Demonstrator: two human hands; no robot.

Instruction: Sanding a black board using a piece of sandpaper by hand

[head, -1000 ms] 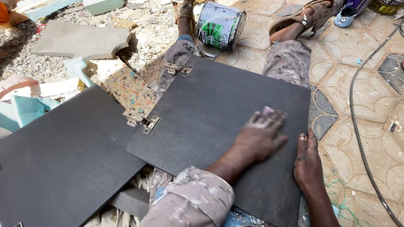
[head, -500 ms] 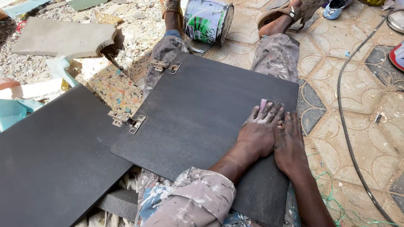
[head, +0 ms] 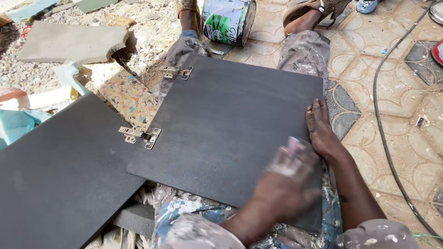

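A dark grey panel [head: 230, 124] rests across my lap, with two metal hinges [head: 140, 134] on its left edge. My left hand [head: 288, 182], blurred with motion and dusted white, presses a small piece of pinkish sandpaper [head: 294, 144] flat on the panel's near right part. My right hand [head: 320, 129] lies with fingers together on the panel's right edge, just beyond the left hand. My paint-spattered trousers [head: 304, 53] show past the panel's far side.
A second dark panel [head: 60, 175] lies to the left, overlapped at the hinges. A paint can [head: 228, 20] lies on its side between my feet. A black cable [head: 383, 115] runs over the patterned tiles on the right. Foam pieces and a grey slab [head: 69, 41] sit on gravel at left.
My left hand slid the sandpaper back toward me along the panel's right side. My right hand moved farther up the right edge. The view shifted slightly.
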